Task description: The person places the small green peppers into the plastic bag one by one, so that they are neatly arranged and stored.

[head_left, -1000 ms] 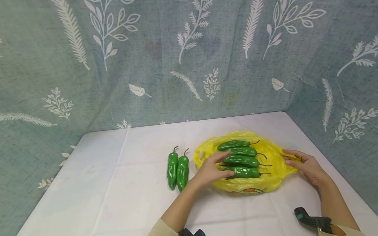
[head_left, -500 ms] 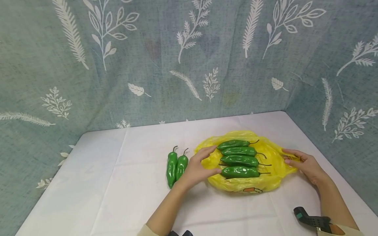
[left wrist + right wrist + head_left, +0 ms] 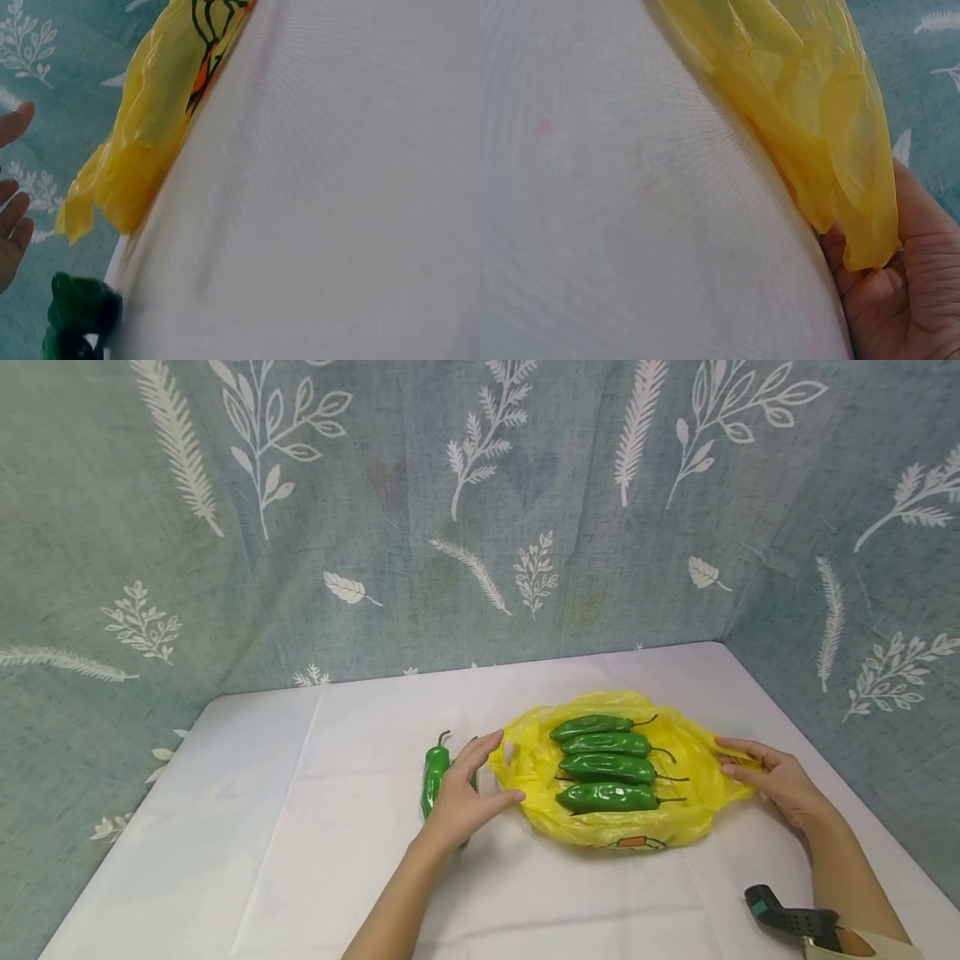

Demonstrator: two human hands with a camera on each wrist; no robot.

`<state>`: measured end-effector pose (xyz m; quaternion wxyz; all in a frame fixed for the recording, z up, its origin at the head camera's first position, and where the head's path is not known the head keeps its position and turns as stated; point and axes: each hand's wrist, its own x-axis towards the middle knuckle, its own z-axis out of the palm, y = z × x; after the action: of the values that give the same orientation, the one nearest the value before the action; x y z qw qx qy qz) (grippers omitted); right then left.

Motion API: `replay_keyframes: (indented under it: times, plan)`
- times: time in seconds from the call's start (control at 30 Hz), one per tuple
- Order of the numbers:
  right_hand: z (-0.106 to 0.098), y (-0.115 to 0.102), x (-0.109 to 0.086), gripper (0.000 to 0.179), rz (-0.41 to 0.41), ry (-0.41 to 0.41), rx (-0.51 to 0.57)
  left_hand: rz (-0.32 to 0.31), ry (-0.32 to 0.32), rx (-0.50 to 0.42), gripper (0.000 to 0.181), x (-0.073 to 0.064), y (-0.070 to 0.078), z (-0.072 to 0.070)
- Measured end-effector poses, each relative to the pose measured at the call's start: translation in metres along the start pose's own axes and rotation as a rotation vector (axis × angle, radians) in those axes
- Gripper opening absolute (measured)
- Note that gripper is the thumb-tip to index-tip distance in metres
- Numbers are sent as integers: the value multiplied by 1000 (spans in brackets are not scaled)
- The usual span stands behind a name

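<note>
A yellow plastic bag lies spread open on the table in the head view, with several green chili peppers side by side in it. At its right end my right hand pinches the bag's handle; the right wrist view shows the gathered plastic between thumb and fingers. Left of the bag, my left hand holds nothing, thumb and fingers spread apart. It overlaps two loose green chili peppers: the left one shows mostly, the other is largely hidden behind the hand.
White cloth covers the table. A patterned blue-green curtain hangs behind it and along both sides. A black strapped device sits at my right wrist.
My left hand has drawn back leftward from over the peppers in the bag to the loose pair. My right hand stays on the handle.
</note>
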<state>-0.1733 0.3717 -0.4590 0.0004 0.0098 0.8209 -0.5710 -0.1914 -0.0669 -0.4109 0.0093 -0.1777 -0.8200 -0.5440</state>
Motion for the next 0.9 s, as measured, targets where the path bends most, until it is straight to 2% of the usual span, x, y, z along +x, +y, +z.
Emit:
replay_keyframes:
  times: [0.2,0.37,0.47,0.63,0.9]
  plan:
    - [0,0,1,49,5,0,-11,11,73,22,78,-11,-9,-13]
    - [0,-1,1,54,42,-2,-63,-2,93,47,79,-16,-17,-22]
    - [1,0,0,53,27,0,-51,-10,115,60,79,-19,-21,-27]
    - [3,1,0,51,-7,2,-23,-35,176,87,81,-20,-23,-33]
    - [2,0,0,54,24,6,-63,-71,215,110,84,-18,-32,-36]
